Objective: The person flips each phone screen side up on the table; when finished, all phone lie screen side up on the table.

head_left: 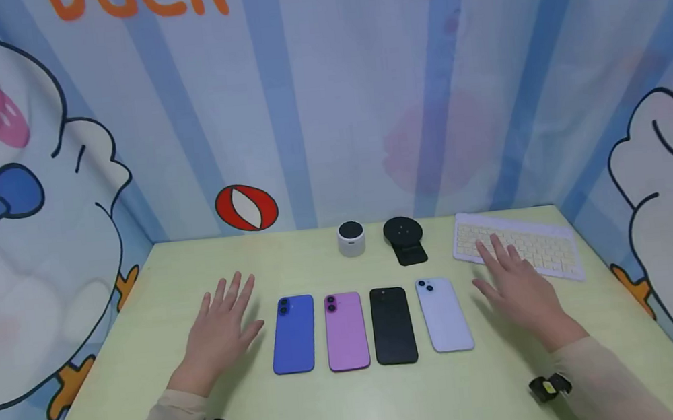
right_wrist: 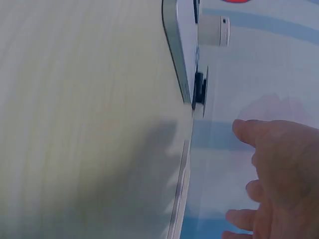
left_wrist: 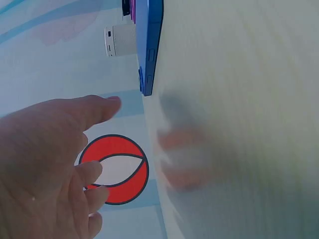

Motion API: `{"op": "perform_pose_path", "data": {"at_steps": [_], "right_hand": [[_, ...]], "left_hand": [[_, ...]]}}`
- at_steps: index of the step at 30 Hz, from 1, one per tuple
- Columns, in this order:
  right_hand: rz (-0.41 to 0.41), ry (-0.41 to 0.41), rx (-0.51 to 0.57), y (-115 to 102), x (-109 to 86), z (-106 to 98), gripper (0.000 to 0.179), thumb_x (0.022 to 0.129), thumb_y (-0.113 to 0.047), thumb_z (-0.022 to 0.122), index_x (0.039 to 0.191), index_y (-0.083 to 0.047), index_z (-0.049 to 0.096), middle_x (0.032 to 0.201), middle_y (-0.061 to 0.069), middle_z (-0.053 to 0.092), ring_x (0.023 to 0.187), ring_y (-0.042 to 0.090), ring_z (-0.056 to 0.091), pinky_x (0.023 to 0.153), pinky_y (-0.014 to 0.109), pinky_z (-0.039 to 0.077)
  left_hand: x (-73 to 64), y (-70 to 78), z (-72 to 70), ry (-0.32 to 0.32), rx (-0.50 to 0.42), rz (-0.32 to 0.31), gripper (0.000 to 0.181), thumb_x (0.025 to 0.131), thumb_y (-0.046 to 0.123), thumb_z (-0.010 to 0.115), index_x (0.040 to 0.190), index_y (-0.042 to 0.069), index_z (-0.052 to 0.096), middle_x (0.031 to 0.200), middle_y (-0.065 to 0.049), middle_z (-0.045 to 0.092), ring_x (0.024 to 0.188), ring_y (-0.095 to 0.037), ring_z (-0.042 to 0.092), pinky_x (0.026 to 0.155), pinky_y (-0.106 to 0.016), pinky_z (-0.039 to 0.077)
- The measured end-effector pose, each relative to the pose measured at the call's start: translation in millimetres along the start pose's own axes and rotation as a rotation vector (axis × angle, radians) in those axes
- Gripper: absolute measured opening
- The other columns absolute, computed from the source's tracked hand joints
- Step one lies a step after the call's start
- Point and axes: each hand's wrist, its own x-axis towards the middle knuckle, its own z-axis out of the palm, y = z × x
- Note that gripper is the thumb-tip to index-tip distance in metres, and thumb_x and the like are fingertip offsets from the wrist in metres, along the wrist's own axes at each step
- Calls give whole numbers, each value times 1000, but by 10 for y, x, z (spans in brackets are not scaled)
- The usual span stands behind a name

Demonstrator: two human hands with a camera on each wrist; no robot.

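Note:
My left hand (head_left: 223,332), fingers spread and holding nothing, hovers over the table left of a blue phone (head_left: 293,336). In the left wrist view its thumb points toward that phone's edge. A pink phone (head_left: 346,334), a black phone (head_left: 393,327) and a pale lavender phone (head_left: 446,316) continue the row to the right, all with their backs up. Right of the lavender phone is my right hand (head_left: 517,290), also spread and holding nothing. Its fingertips overlap a lavender-and-white keyboard (head_left: 522,246) in the head view; the right wrist view has the hand raised above the tabletop.
Behind the phones stand a small white cylindrical speaker (head_left: 351,239) with a dark top and a black stand with a round pad (head_left: 403,232). A blue striped curtain (head_left: 350,100) with cartoon ducks encloses the back and sides of the pale yellow table (head_left: 356,414).

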Motion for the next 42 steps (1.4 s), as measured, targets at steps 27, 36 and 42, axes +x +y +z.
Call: {"op": "perform_pose_path", "data": {"at_steps": [27,36,42], "right_hand": [[-385,-178,303,-1839,721,315,45,98,-34,72,137,-13,67,145,7,61,140,27,52,117,45,41],[-468,-277,362,-2197,916,538,54,95,-33,75,143,-12,62,148,8,59,144,28,48,120,44,36],[-482,-318,372,-2287,960,629,57,92,-31,78,144,-12,61,149,10,58,143,31,47,119,47,38]], "left_hand": [[-84,160,-33,-242,-278,45,79,79,41,89,147,14,59,152,-6,56,132,-28,49,106,-50,49],[-150,148,58,-286,-302,27,82,74,44,93,144,16,62,152,-3,55,131,-25,47,107,-48,49],[-200,145,83,-292,-306,20,81,74,43,93,144,17,62,155,-2,53,133,-26,46,108,-48,48]]}}
